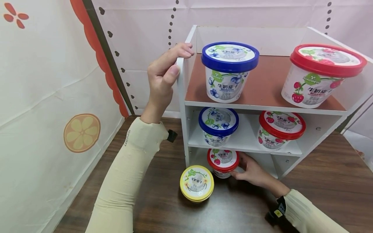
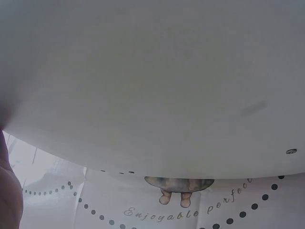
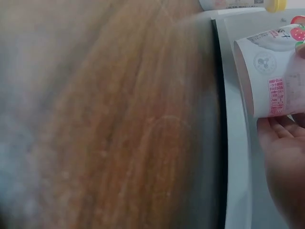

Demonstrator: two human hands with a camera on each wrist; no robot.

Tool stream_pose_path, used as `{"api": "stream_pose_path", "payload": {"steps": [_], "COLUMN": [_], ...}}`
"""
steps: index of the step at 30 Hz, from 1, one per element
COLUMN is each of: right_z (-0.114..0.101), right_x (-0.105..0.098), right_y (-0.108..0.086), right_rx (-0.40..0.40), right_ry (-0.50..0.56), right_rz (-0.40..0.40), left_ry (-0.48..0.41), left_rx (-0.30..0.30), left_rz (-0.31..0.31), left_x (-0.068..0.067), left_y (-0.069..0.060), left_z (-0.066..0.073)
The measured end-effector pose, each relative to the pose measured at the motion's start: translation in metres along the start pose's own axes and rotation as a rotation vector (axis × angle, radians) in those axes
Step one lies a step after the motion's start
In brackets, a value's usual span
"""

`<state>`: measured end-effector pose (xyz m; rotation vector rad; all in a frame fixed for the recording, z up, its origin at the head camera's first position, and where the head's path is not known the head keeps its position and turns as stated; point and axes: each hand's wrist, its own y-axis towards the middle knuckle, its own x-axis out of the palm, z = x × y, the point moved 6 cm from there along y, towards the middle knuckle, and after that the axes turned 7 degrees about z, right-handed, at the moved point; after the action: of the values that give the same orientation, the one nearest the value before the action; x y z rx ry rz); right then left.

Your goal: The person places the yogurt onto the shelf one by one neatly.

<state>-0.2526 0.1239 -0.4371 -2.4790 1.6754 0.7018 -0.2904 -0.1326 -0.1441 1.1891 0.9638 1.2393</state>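
My left hand [image 1: 164, 72] grips the upper edge of the left side panel of a white shelf unit [image 1: 181, 84]. In the left wrist view that panel [image 2: 157, 95] fills most of the picture, with part of the hand [image 2: 9, 195] at the left edge. Low down, my right hand [image 1: 253, 171] holds a red-lidded strawberry tub [image 1: 223, 159] by its right side, at the front of the bottom compartment. The right wrist view shows the tub's printed wall [image 3: 271, 71] with the fingers against it. A yellow-lidded tub [image 1: 197, 183] stands just left of it on the table.
On the brown top shelf [image 1: 265, 81] stand a blue-lidded blueberry tub [image 1: 228, 72] and a red-lidded strawberry tub [image 1: 320, 76]. The middle shelf [image 1: 247, 136] bears another blue-lidded tub [image 1: 218, 126] and another red-lidded tub [image 1: 281, 129]. Dark wooden table [image 1: 163, 207] below; printed curtains [image 1: 140, 32] behind and left.
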Motion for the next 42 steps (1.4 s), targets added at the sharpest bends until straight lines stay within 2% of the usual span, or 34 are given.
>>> {"api": "stream_pose_path", "payload": {"steps": [11,14,18,26,32,42], "right_z": [0.007,0.009,0.007,0.002,0.001,-0.005], "right_x": [0.003,0.003,0.003,0.005,0.005,-0.004], "right_y": [0.012,0.012,0.011,0.014,0.014,0.001], "right_rx": [0.002,0.025,0.052,0.014,0.017,0.041], "right_ry": [0.068,0.081,0.096,0.097,0.053,-0.010], "right_rz": [-0.063,-0.070,-0.055,-0.028,-0.004,0.043], "left_ry": [-0.007,-0.011,-0.016,-0.009,-0.004,-0.005], "left_rx": [0.012,0.016,0.015,0.005,0.014,0.000], "left_rz": [-0.004,-0.004,-0.006,0.000,0.000,0.001], "left_x": [0.001,0.001,0.001,0.000,0.001,0.001], "left_y": [0.001,0.001,0.000,0.000,0.000,-0.001], "left_z": [0.000,0.000,0.000,0.000,0.001,-0.001]}}
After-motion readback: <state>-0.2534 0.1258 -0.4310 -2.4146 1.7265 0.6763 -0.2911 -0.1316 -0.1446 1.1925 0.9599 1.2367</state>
